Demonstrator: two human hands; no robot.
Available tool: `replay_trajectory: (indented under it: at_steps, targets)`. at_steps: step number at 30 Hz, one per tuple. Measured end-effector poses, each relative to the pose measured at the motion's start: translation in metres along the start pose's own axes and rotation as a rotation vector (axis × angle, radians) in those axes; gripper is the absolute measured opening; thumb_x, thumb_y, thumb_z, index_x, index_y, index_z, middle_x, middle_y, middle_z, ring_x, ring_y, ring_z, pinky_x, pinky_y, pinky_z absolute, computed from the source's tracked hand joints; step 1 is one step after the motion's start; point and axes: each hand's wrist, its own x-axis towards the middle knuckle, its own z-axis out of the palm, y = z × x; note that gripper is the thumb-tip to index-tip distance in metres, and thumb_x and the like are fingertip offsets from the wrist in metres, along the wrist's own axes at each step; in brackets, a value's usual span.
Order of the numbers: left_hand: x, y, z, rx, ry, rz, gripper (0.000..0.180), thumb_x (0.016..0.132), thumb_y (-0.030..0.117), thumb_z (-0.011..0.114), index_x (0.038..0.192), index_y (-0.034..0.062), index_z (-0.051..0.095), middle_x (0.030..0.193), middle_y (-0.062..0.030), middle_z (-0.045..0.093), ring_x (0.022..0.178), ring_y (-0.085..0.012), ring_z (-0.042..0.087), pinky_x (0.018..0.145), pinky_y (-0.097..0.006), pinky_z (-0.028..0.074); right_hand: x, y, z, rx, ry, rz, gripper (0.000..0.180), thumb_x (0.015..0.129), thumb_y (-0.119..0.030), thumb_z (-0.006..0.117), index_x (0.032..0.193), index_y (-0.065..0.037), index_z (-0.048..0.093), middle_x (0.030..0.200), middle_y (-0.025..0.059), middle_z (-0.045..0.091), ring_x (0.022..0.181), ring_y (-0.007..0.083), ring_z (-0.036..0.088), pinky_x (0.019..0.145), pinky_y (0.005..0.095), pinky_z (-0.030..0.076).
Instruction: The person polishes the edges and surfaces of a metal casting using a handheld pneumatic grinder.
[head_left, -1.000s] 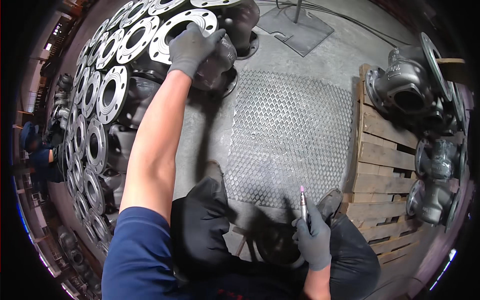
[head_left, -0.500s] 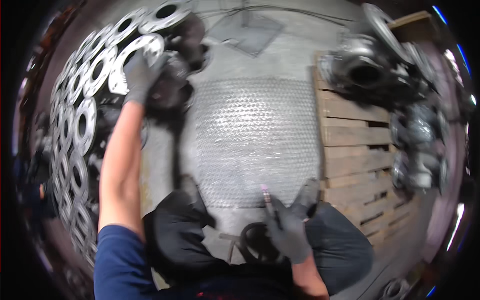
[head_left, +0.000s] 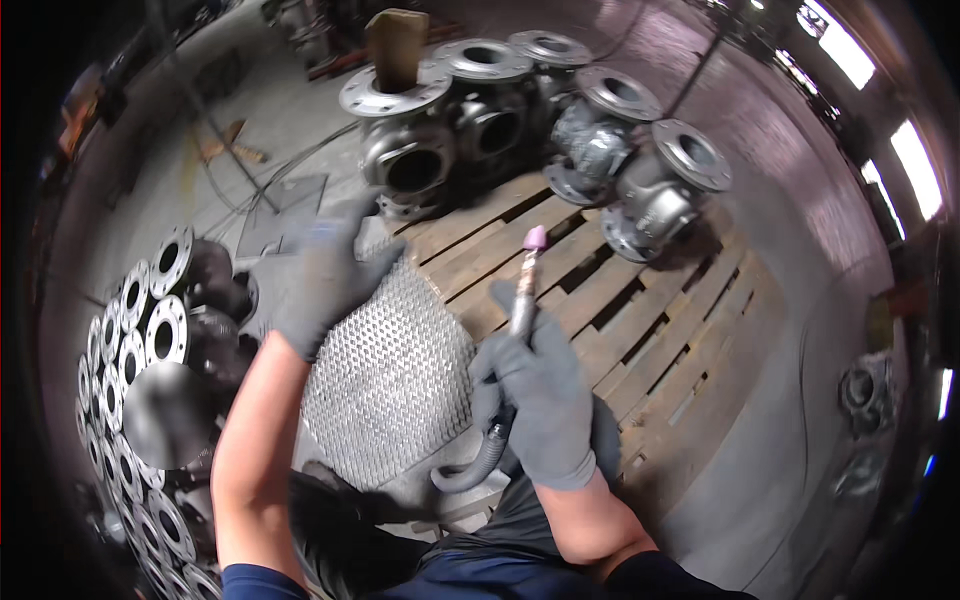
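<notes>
My gloved right hand (head_left: 545, 410) is closed around a die grinder (head_left: 525, 290). Its slim metal shaft points up and away from me, ending in a pink grinding stone (head_left: 535, 238). A dark ribbed hose (head_left: 480, 465) curls out beneath that hand. My gloved left hand (head_left: 325, 265) is raised at the left, thumb and fingers apart, with nothing seen in it; motion blurs it somewhat. Below it lies a silvery textured sheet (head_left: 390, 390). Just beyond the left hand stands the nearest flanged metal valve body (head_left: 405, 150), touching or apart I cannot tell.
Several flanged valve bodies (head_left: 655, 195) stand on a wooden pallet (head_left: 590, 290) ahead and to the right. A brown piece of cardboard (head_left: 397, 50) sticks up from one. Rows of flanged castings (head_left: 165, 330) fill the left side. Cables (head_left: 300, 160) run over the floor behind.
My view has swung right toward the pallet. My left hand has come off a flange in the left-hand rows and is now in the air. My right hand has lifted the die grinder.
</notes>
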Motion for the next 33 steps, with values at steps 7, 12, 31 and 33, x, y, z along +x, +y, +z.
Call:
replay_trajectory:
  at_steps: [7, 12, 31, 33]
  targets:
    - [0.127, 0.176, 0.131, -0.172, -0.179, 0.351, 0.076, 0.085, 0.036, 0.084, 0.147, 0.0043, 0.054, 0.126, -0.0204, 0.07, 0.119, -0.0398, 0.066, 0.104, -0.049, 0.05, 0.016, -0.008, -0.08, 0.358, 0.382, -0.275, 0.047, 0.115, -0.027, 0.047, 0.154, -0.002, 0.049, 0.081, 0.0002, 0.05, 0.056, 0.0083, 0.043, 0.049, 0.027, 0.04]
    - [0.196, 0.226, 0.222, -0.143, -0.207, 0.462, 0.085, 0.08, 0.033, 0.087, 0.15, 0.0031, 0.049, 0.13, -0.0223, 0.066, 0.122, -0.0401, 0.065, 0.106, -0.049, 0.049, 0.016, 0.0, -0.118, 0.511, 0.329, -0.05, 0.053, 0.112, -0.029, 0.054, 0.153, 0.004, 0.045, 0.083, 0.0055, 0.059, 0.06, 0.0117, 0.052, 0.056, 0.0293, 0.045]
    - [0.307, 0.27, 0.375, 0.083, -0.394, 0.762, 0.042, 0.09, 0.012, 0.065, 0.13, 0.0033, 0.059, 0.107, -0.0203, 0.071, 0.103, -0.04, 0.068, 0.092, -0.049, 0.053, 0.057, 0.006, -0.133, 0.79, 0.402, 0.035, 0.053, 0.113, -0.026, 0.053, 0.159, -0.001, 0.043, 0.088, 0.0085, 0.06, 0.06, 0.0154, 0.054, 0.058, 0.0329, 0.048]
    - [0.284, 0.272, 0.36, 0.135, -0.324, 0.837, 0.034, 0.087, 0.018, 0.071, 0.114, 0.0007, 0.061, 0.099, -0.0177, 0.069, 0.092, -0.034, 0.069, 0.093, -0.047, 0.051, 0.061, 0.004, -0.128, 0.74, 0.421, -0.008, 0.054, 0.113, -0.026, 0.053, 0.159, -0.001, 0.042, 0.086, 0.0091, 0.06, 0.059, 0.0156, 0.054, 0.058, 0.0327, 0.048]
